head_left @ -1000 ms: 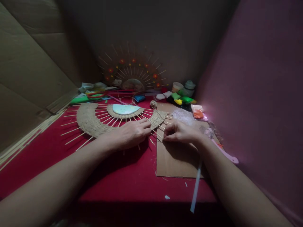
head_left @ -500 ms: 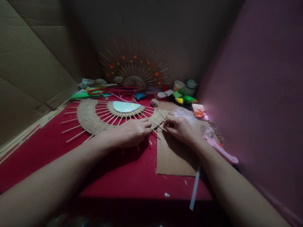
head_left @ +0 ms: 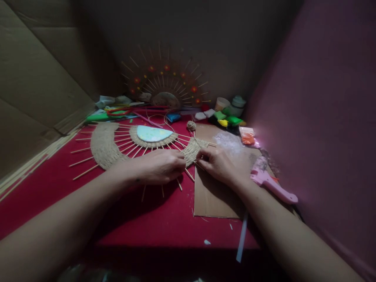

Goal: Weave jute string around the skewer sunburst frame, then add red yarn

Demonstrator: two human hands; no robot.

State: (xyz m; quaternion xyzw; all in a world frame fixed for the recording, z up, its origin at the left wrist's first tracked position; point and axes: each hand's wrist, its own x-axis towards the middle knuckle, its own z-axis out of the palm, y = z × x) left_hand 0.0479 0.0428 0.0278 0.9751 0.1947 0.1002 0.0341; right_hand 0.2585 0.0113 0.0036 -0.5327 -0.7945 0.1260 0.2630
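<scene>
A half-round woven twine piece (head_left: pixel 102 147) with thin wooden sticks radiating from it lies on the red tabletop. At its centre is a pale blue-green half disc (head_left: pixel 154 133). My left hand (head_left: pixel 164 166) is closed on the woven band near its right part, fingertips partly hidden. My right hand (head_left: pixel 216 162) is closed in a pinch at the band's right end, beside the stick tips; what lies between its fingers is too small to make out. A ball of twine (head_left: pixel 191 125) sits just behind that end, with a strand running to the weave.
Beneath my right hand lies a cardboard sheet (head_left: pixel 216 199). On the right is a pink glue gun (head_left: pixel 273 184) with a pale glue stick (head_left: pixel 241 239). Behind stand a flowered stick fan (head_left: pixel 166 100), a paper cup (head_left: pixel 221 104), clay packets (head_left: pixel 234 120) and red-handled scissors (head_left: pixel 119 112).
The woven piece has shifted slightly left and turned a little. Both hands have moved a little left with it, staying closed at its right part.
</scene>
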